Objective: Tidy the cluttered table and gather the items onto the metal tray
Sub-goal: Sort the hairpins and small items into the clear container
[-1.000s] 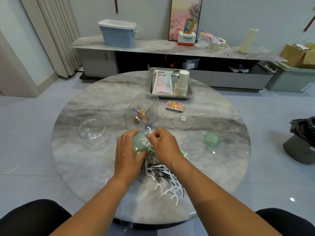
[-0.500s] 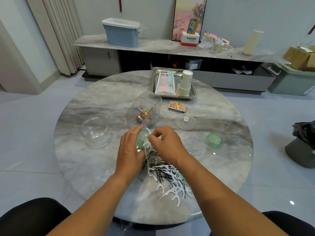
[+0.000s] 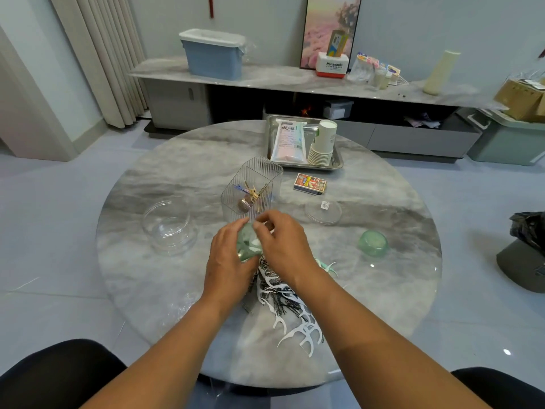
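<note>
My left hand [image 3: 227,261] grips a small green translucent jar [image 3: 247,246], tilted, above the middle of the round marble table [image 3: 147,276]. My right hand [image 3: 283,246] has its fingers curled at the jar's mouth and pinches something small and white there. Under both hands lies a heap of white floss picks [image 3: 300,329] mixed with black hairpins [image 3: 280,302]. The metal tray [image 3: 339,163] sits at the far edge with a white pouch [image 3: 287,140] and a stack of paper cups [image 3: 323,143] in it.
A clear ribbed container [image 3: 253,187] with small bits stands just beyond my hands. A clear bowl [image 3: 169,228] is at the left, a clear lid [image 3: 323,211], a green lid [image 3: 373,243] and a matchbox [image 3: 309,183] at the right.
Both hands stay on the green jar. The jar has tilted a little and my right fingers have shifted at its mouth.
</note>
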